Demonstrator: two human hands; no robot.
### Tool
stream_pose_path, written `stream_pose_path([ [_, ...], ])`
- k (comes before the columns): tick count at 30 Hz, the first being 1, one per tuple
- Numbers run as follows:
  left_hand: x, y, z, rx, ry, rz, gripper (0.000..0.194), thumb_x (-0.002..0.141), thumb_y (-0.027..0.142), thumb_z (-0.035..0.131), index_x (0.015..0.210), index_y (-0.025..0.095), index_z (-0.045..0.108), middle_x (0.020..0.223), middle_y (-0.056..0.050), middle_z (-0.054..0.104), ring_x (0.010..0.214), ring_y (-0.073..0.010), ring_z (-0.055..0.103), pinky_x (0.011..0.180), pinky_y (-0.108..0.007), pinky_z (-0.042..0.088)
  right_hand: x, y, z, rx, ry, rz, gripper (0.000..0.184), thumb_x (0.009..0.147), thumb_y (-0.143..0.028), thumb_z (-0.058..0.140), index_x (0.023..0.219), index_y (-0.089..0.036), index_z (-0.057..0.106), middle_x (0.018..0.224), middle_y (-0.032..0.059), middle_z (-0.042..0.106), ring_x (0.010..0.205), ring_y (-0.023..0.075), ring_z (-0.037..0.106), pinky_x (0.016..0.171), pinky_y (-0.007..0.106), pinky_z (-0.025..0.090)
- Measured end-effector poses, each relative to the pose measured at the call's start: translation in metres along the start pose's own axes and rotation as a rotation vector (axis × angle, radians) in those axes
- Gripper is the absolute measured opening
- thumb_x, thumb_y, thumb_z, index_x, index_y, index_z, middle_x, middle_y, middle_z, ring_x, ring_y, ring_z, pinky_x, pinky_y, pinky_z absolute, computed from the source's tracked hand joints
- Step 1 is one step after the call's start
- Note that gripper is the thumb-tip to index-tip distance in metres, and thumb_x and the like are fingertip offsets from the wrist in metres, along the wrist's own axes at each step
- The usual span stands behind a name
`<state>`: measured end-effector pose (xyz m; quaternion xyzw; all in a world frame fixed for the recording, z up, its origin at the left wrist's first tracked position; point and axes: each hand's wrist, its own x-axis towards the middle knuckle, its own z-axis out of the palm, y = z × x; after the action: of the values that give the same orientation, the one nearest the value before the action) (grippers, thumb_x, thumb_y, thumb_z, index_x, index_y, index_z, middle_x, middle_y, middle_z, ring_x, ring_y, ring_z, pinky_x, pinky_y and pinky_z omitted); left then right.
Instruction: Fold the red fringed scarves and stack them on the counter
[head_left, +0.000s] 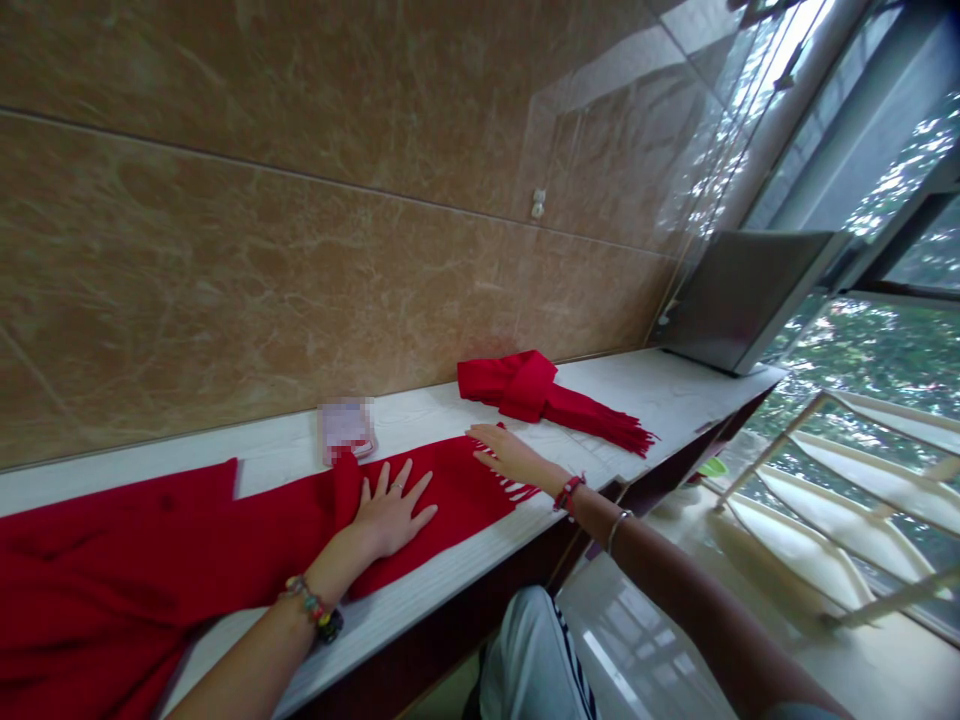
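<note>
A long red scarf lies spread along the white counter, its fringed end to the right. My left hand rests flat on it with the fingers spread, next to a raised fold in the cloth. Over the fringed end, my right hand is stretched out palm down, fingers extended and touching the scarf. To the left the red cloth widens into a loose, rumpled heap. Behind the hands, near the wall, a second red scarf lies folded over itself with its fringe pointing right.
A small blurred packet or card sits at the counter's back edge. A grey metal box-like appliance stands at the far right end. On the floor to the right is a white tiered rack. A marbled tile wall bounds the back.
</note>
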<state>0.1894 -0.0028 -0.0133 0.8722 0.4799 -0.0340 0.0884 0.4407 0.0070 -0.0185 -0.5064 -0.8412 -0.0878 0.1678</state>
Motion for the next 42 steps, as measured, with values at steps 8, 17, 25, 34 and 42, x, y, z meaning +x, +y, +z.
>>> stream_pose_path([
  [8,-0.003,0.003,-0.002,0.018,-0.003,0.006,0.06,0.083,0.058,0.023,0.137,0.031,0.019,0.146,-0.006,0.008,0.13,-0.0369,0.003,0.1,-0.058,0.01,-0.006,0.028,0.017,-0.04,-0.188,0.17,0.045,0.09,-0.033,0.03,0.129,-0.013,0.038,0.135,0.0137,0.038,0.125,0.0229,0.032,0.1,0.044,0.028],
  [17,0.003,0.002,0.006,-0.015,0.075,0.039,0.061,0.082,0.058,0.028,0.135,0.027,0.028,0.145,-0.009,0.016,0.13,-0.0386,0.009,0.098,-0.061,0.011,0.039,-0.023,0.014,0.064,-0.053,0.055,0.049,0.088,-0.037,0.035,0.129,-0.01,0.038,0.135,0.0147,0.038,0.126,0.0225,0.031,0.102,0.041,0.026],
  [25,-0.011,-0.054,-0.025,-0.04,0.429,-0.126,0.039,0.089,0.03,0.027,0.119,0.019,0.05,0.134,-0.009,0.041,0.125,-0.024,0.032,0.102,-0.052,0.017,0.049,-0.035,0.05,0.084,-0.146,0.018,0.046,0.089,-0.037,0.029,0.13,-0.018,0.038,0.136,0.0116,0.037,0.125,0.0233,0.032,0.101,0.049,0.024],
  [34,-0.124,-0.207,-0.003,0.124,0.325,-0.385,0.054,0.085,0.046,0.03,0.125,0.013,0.044,0.131,-0.011,0.045,0.124,-0.026,0.033,0.102,-0.043,0.025,0.05,-0.013,0.061,0.041,-0.146,-0.009,0.049,0.089,-0.039,0.025,0.13,-0.016,0.037,0.137,0.0113,0.036,0.125,0.0243,0.032,0.1,0.048,0.026],
  [42,-0.171,-0.258,-0.006,0.099,0.354,-0.376,0.054,0.086,0.041,0.027,0.124,0.006,0.044,0.13,-0.013,0.044,0.123,-0.0242,0.034,0.104,-0.035,0.021,0.059,-0.003,0.07,0.0,-0.138,-0.008,0.053,0.089,-0.043,0.024,0.131,-0.013,0.036,0.136,0.0129,0.037,0.126,0.0239,0.031,0.1,0.044,0.029],
])
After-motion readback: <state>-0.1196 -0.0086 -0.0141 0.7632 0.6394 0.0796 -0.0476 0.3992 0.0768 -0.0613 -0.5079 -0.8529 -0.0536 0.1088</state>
